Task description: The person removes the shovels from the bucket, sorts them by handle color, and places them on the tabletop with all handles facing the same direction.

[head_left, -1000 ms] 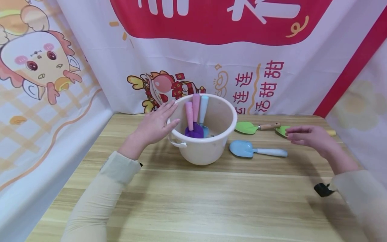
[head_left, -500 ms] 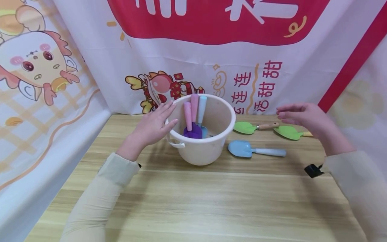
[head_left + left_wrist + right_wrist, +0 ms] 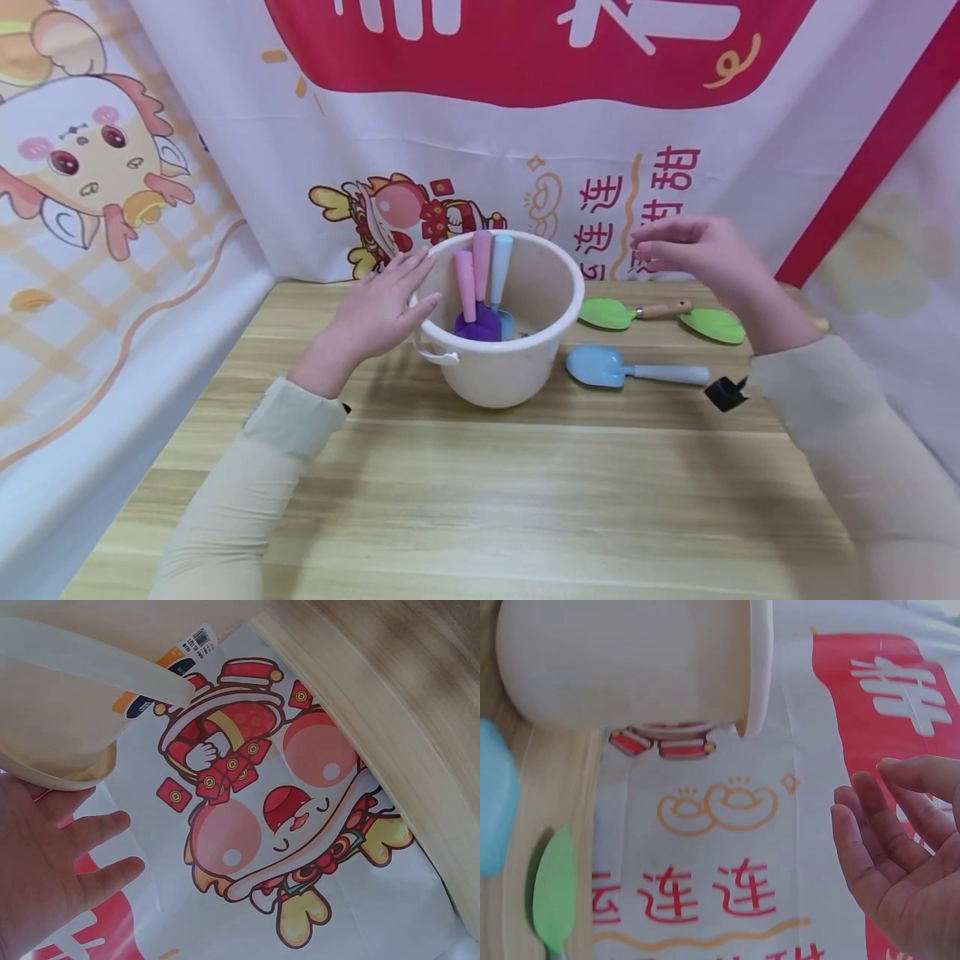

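Observation:
My left hand rests on the left rim of a cream bucket, fingers extended; the left wrist view shows the fingers spread by the rim. Inside the bucket lean two pink-handled tools with purple blades and one with a light blue handle. My right hand is raised above the table, right of the bucket, fingers loosely bent and holding nothing. Below it lie a green trowel with a wooden handle and a second green trowel, its handle partly hidden by my wrist. Nearer lies a light blue trowel.
Everything stands on a wood-grain table. Behind it hangs a printed white cloth with a red panel, and similar cloth covers both sides. The bucket's white carrying handle hangs down at its left front.
My right hand has moved left and up, from over the farther-right green trowel to above the other one, with nothing in it. The left hand stays on the bucket rim.

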Demonstrator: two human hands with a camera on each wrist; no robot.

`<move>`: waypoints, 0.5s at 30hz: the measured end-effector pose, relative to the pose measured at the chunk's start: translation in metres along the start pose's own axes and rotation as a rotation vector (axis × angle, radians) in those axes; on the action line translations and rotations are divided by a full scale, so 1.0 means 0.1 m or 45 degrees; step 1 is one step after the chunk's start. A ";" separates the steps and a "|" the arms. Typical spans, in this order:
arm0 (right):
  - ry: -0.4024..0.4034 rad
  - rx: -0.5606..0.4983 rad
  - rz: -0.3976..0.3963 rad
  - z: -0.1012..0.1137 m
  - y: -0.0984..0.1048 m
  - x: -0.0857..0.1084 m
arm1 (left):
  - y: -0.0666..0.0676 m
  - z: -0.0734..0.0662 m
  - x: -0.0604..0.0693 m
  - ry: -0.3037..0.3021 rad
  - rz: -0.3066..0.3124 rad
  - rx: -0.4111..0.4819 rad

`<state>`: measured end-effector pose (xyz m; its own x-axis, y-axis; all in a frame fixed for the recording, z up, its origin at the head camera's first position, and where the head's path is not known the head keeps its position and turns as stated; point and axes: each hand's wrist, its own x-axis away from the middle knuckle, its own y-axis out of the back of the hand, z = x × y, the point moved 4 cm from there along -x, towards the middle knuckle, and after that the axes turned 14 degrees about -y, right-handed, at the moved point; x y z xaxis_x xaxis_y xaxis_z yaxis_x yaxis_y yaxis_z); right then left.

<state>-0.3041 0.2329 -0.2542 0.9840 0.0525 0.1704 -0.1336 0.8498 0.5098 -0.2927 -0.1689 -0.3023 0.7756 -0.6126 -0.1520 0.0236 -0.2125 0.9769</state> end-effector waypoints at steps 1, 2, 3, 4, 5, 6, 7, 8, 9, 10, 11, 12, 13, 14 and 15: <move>0.018 0.009 0.001 0.04 -0.03 0.00 | 0.00 0.00 0.00 0.001 0.003 -0.002; 0.036 0.008 0.002 0.07 -0.06 0.00 | 0.01 -0.01 0.00 0.002 0.006 -0.002; 0.052 0.011 0.004 0.10 -0.09 0.00 | 0.01 -0.01 -0.01 0.003 0.006 0.002; 0.067 0.010 0.009 0.14 -0.13 -0.01 | 0.01 -0.01 -0.01 0.004 0.007 0.005; 0.080 0.004 0.015 0.17 -0.16 -0.02 | 0.01 -0.01 -0.01 0.004 0.007 0.004; 0.089 0.004 0.021 0.19 -0.19 -0.03 | 0.01 -0.02 -0.01 0.003 0.007 0.002; 0.095 0.005 0.027 0.22 -0.22 -0.05 | 0.01 -0.02 -0.01 0.003 0.007 -0.001; 0.099 0.011 0.032 0.25 -0.25 -0.06 | 0.01 -0.02 -0.01 0.003 0.008 -0.003; 0.106 0.015 0.039 0.28 -0.29 -0.07 | 0.01 -0.02 -0.01 0.003 0.008 -0.005; 0.112 0.013 0.049 0.31 -0.32 -0.09 | 0.01 -0.02 -0.01 0.004 0.009 -0.008; 0.119 0.010 0.060 0.34 -0.35 -0.10 | 0.01 -0.02 0.00 0.005 0.009 -0.012; 0.127 -0.001 0.070 0.37 -0.39 -0.11 | 0.01 -0.02 0.00 0.006 0.010 -0.013; 0.135 -0.016 0.079 0.40 -0.42 -0.12 | 0.01 -0.02 0.00 0.007 0.008 -0.010; 0.141 -0.030 0.085 0.42 -0.44 -0.13 | 0.01 -0.02 0.00 0.006 0.006 -0.010; 0.151 -0.049 0.093 0.45 -0.47 -0.14 | 0.01 -0.02 0.00 0.006 0.003 -0.007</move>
<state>-0.3168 0.1689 -0.2430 0.9792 0.1744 0.1037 -0.2028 0.8609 0.4666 -0.2914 -0.1680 -0.3012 0.7784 -0.6098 -0.1491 0.0253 -0.2069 0.9780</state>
